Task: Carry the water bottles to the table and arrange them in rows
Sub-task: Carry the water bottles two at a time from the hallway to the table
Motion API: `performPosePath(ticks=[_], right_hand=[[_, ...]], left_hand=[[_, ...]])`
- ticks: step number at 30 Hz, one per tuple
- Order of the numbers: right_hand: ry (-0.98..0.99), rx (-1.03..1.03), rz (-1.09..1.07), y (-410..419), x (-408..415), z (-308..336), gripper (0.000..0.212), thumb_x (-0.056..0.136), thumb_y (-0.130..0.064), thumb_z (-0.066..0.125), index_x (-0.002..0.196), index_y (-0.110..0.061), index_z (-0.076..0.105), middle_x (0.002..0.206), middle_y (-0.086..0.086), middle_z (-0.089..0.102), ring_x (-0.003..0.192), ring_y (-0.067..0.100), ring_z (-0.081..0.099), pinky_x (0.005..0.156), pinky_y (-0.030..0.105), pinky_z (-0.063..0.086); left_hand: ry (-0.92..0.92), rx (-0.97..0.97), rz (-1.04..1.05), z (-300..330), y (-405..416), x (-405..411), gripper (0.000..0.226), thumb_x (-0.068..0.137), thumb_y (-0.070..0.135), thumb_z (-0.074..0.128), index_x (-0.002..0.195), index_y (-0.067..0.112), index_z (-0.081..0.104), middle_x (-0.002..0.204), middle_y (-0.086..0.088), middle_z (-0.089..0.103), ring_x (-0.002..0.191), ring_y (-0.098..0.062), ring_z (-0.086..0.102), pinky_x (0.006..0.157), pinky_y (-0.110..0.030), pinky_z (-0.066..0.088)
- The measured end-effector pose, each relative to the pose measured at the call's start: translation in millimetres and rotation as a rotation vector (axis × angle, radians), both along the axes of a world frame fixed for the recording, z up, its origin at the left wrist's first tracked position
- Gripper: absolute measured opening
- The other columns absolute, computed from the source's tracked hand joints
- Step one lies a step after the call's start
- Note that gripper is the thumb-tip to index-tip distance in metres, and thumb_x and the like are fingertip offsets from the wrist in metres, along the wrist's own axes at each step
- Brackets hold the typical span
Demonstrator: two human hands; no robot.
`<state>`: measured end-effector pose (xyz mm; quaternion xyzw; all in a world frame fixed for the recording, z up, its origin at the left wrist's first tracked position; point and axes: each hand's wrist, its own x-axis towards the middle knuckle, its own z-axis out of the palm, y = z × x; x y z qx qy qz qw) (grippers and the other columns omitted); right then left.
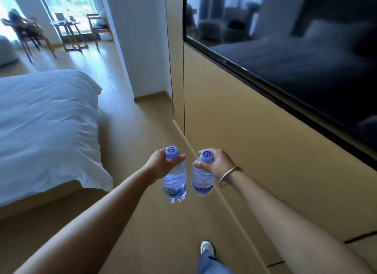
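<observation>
Two clear water bottles with light purple caps hang upright in front of me over the wooden floor. My left hand point(161, 164) grips the neck of the left bottle point(175, 184) just under its cap. My right hand point(216, 163), with a silver bangle on the wrist, grips the neck of the right bottle point(202, 181). The bottles are close side by side, a small gap between them. A small wooden table point(70, 30) stands far ahead at the window, with a few small items on it.
A bed with a white duvet point(47, 126) fills the left side. A beige wall panel point(255, 134) with a large dark TV point(295, 55) runs along the right. Wooden chairs point(98, 28) flank the far table. A floor strip point(142, 130) runs ahead between bed and wall.
</observation>
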<state>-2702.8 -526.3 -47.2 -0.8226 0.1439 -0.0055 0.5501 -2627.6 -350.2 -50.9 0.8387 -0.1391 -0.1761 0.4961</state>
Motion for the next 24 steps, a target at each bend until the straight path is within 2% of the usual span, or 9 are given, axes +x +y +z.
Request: performPosePath(ticks=[5,8,11,14,17,21,24], right_hand=[[0.021,-0.063,0.169,-20.0,95.1,11.5,0.035,0.074,-0.019,0.078,0.101,-0.003,0.063,0.093,0.014,0.071,0.078,0.012,0.056,0.074,0.023,0.048],[-0.010,-0.174,0.283,-32.7,152.0,22.5,0.036,0.073,-0.024,0.078,0.098,-0.002,0.064,0.084,0.010,0.069,0.074,0.010,0.055,0.068,0.021,0.046],[-0.053,-0.196,0.337,-41.4,205.6,33.4,0.035,0.073,-0.027,0.077,0.095,-0.003,0.064,0.092,0.013,0.071,0.071,0.009,0.056,0.064,0.017,0.047],[-0.096,-0.218,0.380,-41.5,247.8,39.2,0.032,0.073,-0.028,0.077,0.092,-0.006,0.064,0.087,0.010,0.070,0.073,0.012,0.058,0.073,0.028,0.052],[-0.141,-0.234,0.417,-36.2,290.5,41.0,0.027,0.073,-0.029,0.076,0.087,-0.008,0.065,0.081,0.007,0.068,0.073,0.015,0.059,0.070,0.027,0.050],[-0.160,-0.262,0.451,-22.3,343.6,37.5,0.029,0.074,-0.031,0.075,0.083,-0.005,0.065,0.082,0.013,0.068,0.070,0.016,0.057,0.071,0.033,0.051],[-0.150,-0.256,0.479,-7.2,386.8,35.8,0.026,0.075,-0.032,0.074,0.080,-0.009,0.062,0.074,0.005,0.061,0.067,0.015,0.053,0.067,0.031,0.049]], left_hand=[[0.003,-0.022,0.125,11.6,-10.0,78.2,0.021,0.082,0.031,0.069,0.091,0.012,0.068,0.083,-0.003,0.067,0.074,-0.016,0.059,0.071,-0.028,0.048],[-0.004,-0.069,0.217,22.1,-16.0,123.8,0.012,0.082,0.029,0.070,0.084,0.017,0.066,0.082,-0.003,0.066,0.074,-0.016,0.059,0.069,-0.027,0.048],[-0.045,-0.104,0.291,33.1,-18.8,163.2,0.010,0.081,0.028,0.071,0.078,0.024,0.063,0.079,0.001,0.067,0.074,-0.014,0.060,0.066,-0.022,0.048],[-0.078,-0.138,0.323,42.3,-16.4,195.1,0.008,0.081,0.026,0.071,0.078,0.026,0.063,0.078,0.004,0.067,0.073,-0.010,0.061,0.064,-0.017,0.048],[-0.116,-0.109,0.349,46.5,-8.7,230.5,0.007,0.081,0.027,0.070,0.078,0.024,0.065,0.078,0.002,0.068,0.070,-0.009,0.061,0.065,-0.018,0.049],[-0.127,-0.073,0.384,41.0,6.7,281.2,0.012,0.081,0.027,0.071,0.079,0.016,0.067,0.077,-0.001,0.067,0.068,-0.011,0.058,0.066,-0.023,0.046],[-0.120,-0.031,0.360,36.7,20.4,326.7,0.020,0.080,0.029,0.071,0.081,0.009,0.068,0.073,-0.001,0.065,0.066,-0.011,0.056,0.064,-0.023,0.044]])
